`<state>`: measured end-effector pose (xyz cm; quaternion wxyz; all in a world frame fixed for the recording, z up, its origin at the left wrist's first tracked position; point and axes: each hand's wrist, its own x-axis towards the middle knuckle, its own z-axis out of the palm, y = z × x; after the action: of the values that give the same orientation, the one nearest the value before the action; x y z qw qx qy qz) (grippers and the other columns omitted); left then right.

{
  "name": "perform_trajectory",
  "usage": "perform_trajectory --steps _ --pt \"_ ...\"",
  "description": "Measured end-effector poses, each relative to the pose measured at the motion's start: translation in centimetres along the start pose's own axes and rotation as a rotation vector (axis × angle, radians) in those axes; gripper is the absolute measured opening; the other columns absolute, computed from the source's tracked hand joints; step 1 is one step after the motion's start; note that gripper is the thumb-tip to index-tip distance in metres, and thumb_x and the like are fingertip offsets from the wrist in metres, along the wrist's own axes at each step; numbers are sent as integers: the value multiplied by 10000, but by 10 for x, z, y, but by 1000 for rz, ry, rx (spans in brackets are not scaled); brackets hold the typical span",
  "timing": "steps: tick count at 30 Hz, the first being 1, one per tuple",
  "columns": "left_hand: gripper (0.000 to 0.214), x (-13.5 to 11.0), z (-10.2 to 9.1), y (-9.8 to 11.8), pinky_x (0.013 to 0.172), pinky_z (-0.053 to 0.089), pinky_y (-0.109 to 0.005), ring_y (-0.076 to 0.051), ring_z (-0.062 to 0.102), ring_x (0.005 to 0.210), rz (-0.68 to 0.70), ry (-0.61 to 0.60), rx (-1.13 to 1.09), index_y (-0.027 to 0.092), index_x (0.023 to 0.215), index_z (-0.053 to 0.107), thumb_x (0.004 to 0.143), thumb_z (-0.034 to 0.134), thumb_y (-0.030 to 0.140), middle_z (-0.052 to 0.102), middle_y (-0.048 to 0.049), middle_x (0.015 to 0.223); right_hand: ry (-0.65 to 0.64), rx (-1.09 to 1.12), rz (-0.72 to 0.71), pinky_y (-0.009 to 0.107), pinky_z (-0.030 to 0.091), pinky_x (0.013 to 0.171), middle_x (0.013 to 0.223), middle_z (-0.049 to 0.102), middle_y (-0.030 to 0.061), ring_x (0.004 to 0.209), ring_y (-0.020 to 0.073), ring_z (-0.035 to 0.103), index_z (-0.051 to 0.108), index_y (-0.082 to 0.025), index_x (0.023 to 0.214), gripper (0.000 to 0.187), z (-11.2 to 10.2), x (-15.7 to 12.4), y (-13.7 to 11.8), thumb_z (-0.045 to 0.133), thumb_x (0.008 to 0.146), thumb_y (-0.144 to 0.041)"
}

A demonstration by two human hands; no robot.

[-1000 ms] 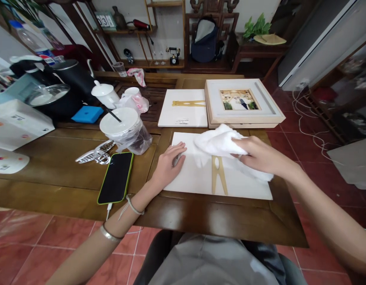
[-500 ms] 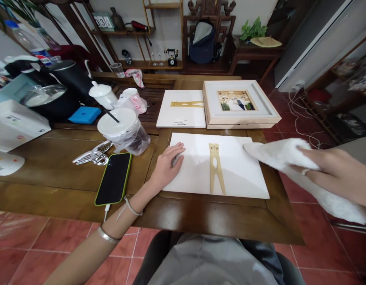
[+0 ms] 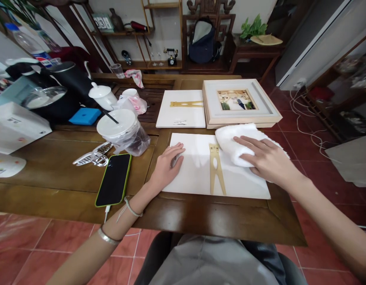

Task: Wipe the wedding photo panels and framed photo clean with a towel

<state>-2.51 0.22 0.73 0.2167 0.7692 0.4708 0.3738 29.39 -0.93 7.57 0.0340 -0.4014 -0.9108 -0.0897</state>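
Note:
A white picture-frame backing board (image 3: 191, 170) lies flat in front of me, with a gold-coloured stand leg (image 3: 215, 170) running down its middle. My left hand (image 3: 168, 160) rests on the board's left edge, fingers stretched out and holding nothing. At the right, my right hand (image 3: 260, 156) has a bunched white cloth (image 3: 235, 144) under its fingers. The cloth lies over the board's upper right part and reaches close to the top of the stand leg. Part of the board's right edge is hidden by the cloth and hand.
Behind lie a second white backing board (image 3: 180, 116) and stacked picture frames (image 3: 242, 114), the top one with a photo. Leftward are a phone (image 3: 114, 180) on a cable, a bagged cup (image 3: 123, 126), a silvery object (image 3: 95, 153) and a blue block (image 3: 85, 116). The table's edge (image 3: 230, 233) is near my lap.
My right hand has swung left with the white cloth, from beyond the table's right side onto the board. My left hand has stayed in place.

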Motion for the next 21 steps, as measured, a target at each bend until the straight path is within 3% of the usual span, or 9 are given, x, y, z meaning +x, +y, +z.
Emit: perform_trajectory --steps 3,6,11,17,19,21 --pt "252 0 0 0 1093 382 -488 -239 562 1230 -1 -4 3 193 1099 658 896 513 226 650 -118 1244 7 134 5 641 294 1061 1491 387 118 1391 384 282 674 -176 845 279 17 7 6 551 640 -31" --pt "251 0 0 0 1092 381 -490 -240 562 1230 2 -6 1 194 1100 657 896 515 225 650 -117 1244 -4 218 6 641 215 1118 1481 400 122 1417 351 225 668 -163 884 333 22 6 5 504 634 -15" --pt "248 0 0 0 1093 377 -491 -243 560 1232 -5 -6 2 190 1097 659 895 517 219 648 -121 1245 -123 269 30 629 326 1080 1463 432 116 1402 351 268 662 -178 947 433 -2 -15 -23 452 616 8" --pt "252 0 0 1 1098 374 -484 -245 557 1235 2 -8 2 181 1100 656 895 515 218 646 -126 1248 -221 351 -2 540 377 1102 1522 341 -19 1415 288 260 628 -285 1031 561 -36 -70 -78 463 563 -22" --pt "247 0 0 1 1099 372 -485 -245 559 1233 2 -8 7 185 1095 657 895 516 220 646 -124 1247 -220 382 -43 469 431 1076 1516 346 -56 1393 268 318 613 -327 1082 574 -43 -87 -84 488 593 -54" --pt "246 -1 0 1 1099 372 -483 -247 559 1232 3 -8 11 183 1093 658 895 517 219 646 -126 1247 -149 397 30 372 515 984 1445 450 -104 1318 223 443 583 -419 1137 616 -48 -98 -78 500 626 -86"
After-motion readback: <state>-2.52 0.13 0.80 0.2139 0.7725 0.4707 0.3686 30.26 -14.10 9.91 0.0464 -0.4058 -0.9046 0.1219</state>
